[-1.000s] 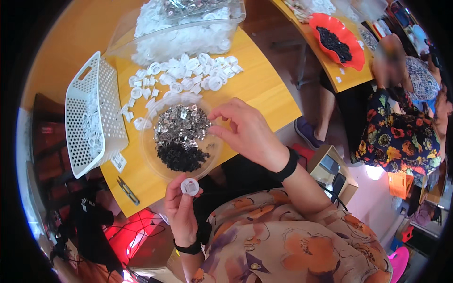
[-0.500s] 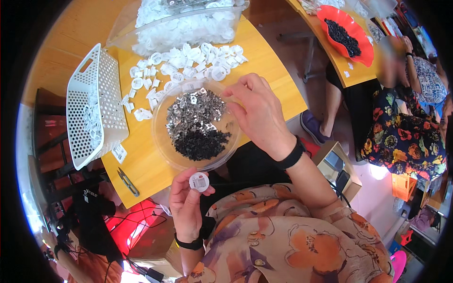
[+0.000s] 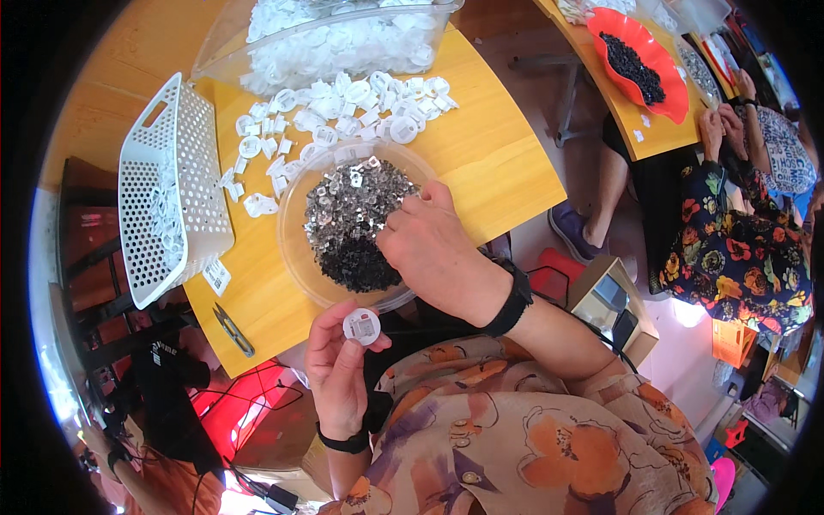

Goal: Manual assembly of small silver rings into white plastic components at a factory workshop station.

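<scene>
My left hand (image 3: 339, 365) pinches a small round white plastic part (image 3: 361, 326) between thumb and fingers, just in front of the table edge. Over a clear round tub (image 3: 296, 273), my right hand (image 3: 433, 249) is bent down with its fingers curled together at the contents. The tub holds a heap of small silvery metal pieces (image 3: 343, 206) and, nearer me, a pile of small black pieces (image 3: 356, 268). My right fingertips are partly hidden, so I cannot make out what they hold.
Loose white plastic parts (image 3: 326, 107) lie behind the tub, before a big clear bin (image 3: 343, 51) full of them. A white perforated basket (image 3: 202, 172) stands left, snips (image 3: 232, 330) near it. At another table, people work beside a red bowl (image 3: 674, 90).
My right hand has moved from the tub's right rim inward and toward me, down to the black pieces, its fingers now curled. My left hand keeps the white part nearly in place.
</scene>
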The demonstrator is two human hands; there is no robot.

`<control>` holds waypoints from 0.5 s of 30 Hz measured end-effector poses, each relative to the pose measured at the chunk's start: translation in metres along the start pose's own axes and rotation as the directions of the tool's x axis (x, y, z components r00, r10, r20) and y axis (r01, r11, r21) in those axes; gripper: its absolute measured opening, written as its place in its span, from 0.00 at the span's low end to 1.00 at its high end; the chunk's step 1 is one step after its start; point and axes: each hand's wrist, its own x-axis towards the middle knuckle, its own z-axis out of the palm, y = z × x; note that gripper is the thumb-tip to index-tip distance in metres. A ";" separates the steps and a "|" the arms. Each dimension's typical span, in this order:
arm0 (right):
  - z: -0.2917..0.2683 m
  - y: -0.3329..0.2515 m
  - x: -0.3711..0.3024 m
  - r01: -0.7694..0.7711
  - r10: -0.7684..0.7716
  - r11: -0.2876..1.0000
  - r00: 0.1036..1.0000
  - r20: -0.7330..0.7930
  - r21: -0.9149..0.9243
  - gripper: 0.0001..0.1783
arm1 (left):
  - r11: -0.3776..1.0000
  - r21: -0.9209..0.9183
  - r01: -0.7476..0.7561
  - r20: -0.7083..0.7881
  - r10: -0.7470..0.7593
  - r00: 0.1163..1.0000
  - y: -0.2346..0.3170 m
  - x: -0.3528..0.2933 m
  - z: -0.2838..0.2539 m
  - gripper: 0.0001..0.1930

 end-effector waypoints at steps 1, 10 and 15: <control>0.001 0.000 0.000 0.000 0.000 1.000 1.000 0.000 0.001 0.05 | 1.000 0.001 0.000 0.000 0.000 1.000 0.000 0.001 0.000 0.20; -0.001 0.001 -0.002 -0.003 0.004 1.000 0.998 -0.064 0.026 0.03 | 1.000 -0.026 0.010 -0.025 -0.011 1.000 0.005 0.006 0.009 0.19; 0.002 -0.001 -0.003 -0.014 0.026 0.998 0.984 -0.178 0.068 0.04 | 1.000 -0.016 -0.016 -0.033 0.016 0.999 0.010 0.010 0.016 0.18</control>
